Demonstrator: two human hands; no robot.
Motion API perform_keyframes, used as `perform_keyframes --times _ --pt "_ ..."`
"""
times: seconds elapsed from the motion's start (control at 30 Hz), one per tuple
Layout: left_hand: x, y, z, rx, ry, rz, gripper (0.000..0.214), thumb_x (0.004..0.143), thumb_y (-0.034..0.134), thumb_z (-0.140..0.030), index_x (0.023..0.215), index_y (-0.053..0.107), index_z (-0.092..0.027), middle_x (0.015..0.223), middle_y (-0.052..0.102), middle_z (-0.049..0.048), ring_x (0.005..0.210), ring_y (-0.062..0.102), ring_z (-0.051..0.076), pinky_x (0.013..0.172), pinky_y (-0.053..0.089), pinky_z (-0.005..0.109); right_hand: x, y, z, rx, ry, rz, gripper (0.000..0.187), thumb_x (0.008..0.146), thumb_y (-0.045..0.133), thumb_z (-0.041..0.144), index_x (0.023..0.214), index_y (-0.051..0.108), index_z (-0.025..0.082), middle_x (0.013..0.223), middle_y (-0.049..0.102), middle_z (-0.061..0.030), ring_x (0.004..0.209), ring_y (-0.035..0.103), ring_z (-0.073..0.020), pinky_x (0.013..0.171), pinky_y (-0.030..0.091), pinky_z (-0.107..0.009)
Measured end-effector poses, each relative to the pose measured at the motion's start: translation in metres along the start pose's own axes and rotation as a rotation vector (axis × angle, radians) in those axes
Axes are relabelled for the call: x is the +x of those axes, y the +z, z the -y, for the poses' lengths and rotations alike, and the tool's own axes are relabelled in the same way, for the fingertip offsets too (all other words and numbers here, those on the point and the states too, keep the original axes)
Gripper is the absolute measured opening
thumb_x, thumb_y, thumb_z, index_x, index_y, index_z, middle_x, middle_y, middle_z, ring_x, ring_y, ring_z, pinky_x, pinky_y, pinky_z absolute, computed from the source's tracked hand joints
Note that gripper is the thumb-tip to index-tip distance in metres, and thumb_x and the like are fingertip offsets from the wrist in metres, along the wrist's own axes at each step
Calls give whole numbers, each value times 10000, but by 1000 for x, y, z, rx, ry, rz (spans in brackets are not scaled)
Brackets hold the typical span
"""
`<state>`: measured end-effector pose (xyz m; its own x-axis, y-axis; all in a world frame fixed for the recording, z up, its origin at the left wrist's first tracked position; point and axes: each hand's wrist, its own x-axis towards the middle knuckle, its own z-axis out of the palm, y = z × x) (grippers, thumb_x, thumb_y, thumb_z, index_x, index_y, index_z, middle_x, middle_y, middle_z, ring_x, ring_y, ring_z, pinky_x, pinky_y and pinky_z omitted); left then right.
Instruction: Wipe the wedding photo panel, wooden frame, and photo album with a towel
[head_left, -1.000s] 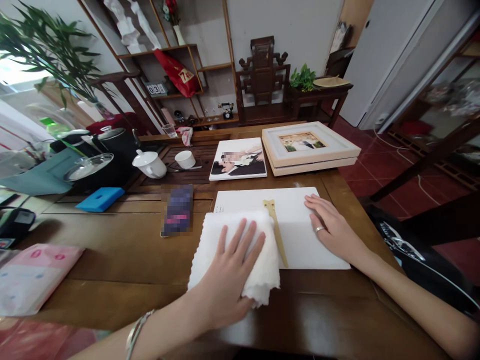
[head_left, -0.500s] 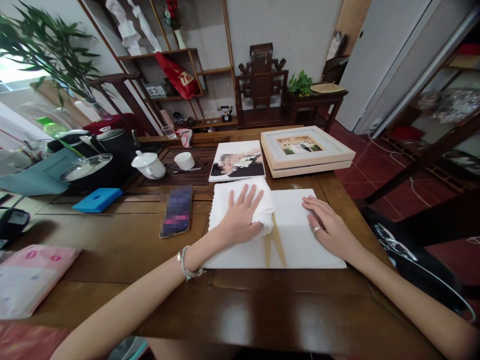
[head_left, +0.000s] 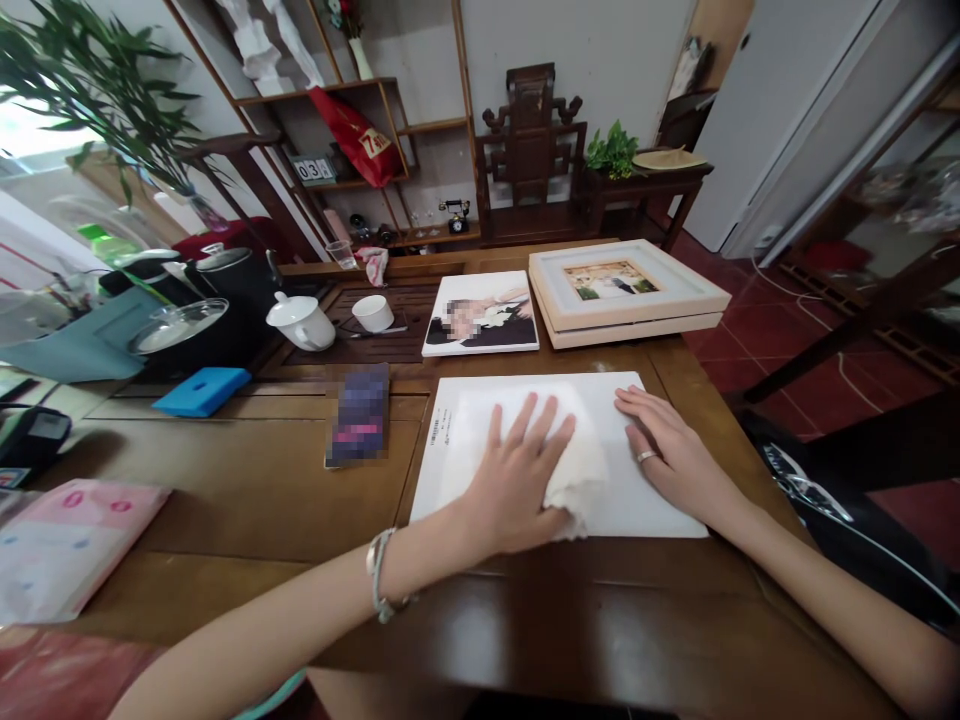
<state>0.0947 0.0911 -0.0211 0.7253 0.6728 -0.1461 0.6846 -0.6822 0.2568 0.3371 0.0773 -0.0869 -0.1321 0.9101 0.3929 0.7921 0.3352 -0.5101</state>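
A white rectangular panel (head_left: pixel 442 470) lies flat on the brown wooden table, with a small barcode and print along its left side. My left hand (head_left: pixel 517 490) rests on a white cloth (head_left: pixel 589 470) spread over the panel's middle. Its fingers are stretched out and apart, palm down. Part of the cloth bunches by the thumb, at the panel's near edge. On the panel's right side lies my right hand (head_left: pixel 671 455), fingers extended and a ring on one of them; it touches the panel and holds nothing.
Behind the panel are a photo print (head_left: pixel 480 315) and stacked pale frames (head_left: pixel 630 285). To the left lie a phone (head_left: pixel 360 415), a blue block (head_left: pixel 201 391) and a pink-white packet (head_left: pixel 71 545). A lidded teapot (head_left: pixel 301 322) and white cup (head_left: pixel 373 314) stand farther back.
My left hand and the cloth have slid right and toward me across the panel. The barcode now shows, and the gold A-shaped mark is covered. My right hand stays on the panel's right side.
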Motion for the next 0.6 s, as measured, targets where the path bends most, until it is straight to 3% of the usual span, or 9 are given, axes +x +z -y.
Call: perform_keyframes --times 0.13,0.23,0.5,0.6 --pt "35 4 2 93 -62 -158 831 830 552 -411 1527 228 -95 1613 120 185 1484 24 397 1136 52 686 0 -1 1 27 -7 -8 317 954 415 255 1230 566 216 1350 574 -127 1357 449 -285 1108 393 -571" --pt "41 9 -6 159 -70 -200 856 833 560 -486 1516 247 -75 1602 142 224 1473 50 436 1116 85 714 1 -1 1 35 -3 -9 327 951 419 262 1239 570 231 1356 576 -122 1358 448 -296 1103 389 -588" --pt "-17 25 -59 206 170 -114 1026 774 575 -625 1519 195 -31 1600 63 259 1456 -55 477 1106 60 745 -1 -2 -4 46 14 31 368 915 449 220 1267 553 209 1390 553 -137 1370 434 -289 1127 365 -570" --pt "-20 28 -64 192 198 -109 1022 785 559 -636 1519 190 -28 1598 72 262 1459 -37 475 1102 76 750 -2 -3 -7 60 5 49 400 887 478 201 1282 541 216 1404 540 -131 1378 424 -287 1129 363 -567"
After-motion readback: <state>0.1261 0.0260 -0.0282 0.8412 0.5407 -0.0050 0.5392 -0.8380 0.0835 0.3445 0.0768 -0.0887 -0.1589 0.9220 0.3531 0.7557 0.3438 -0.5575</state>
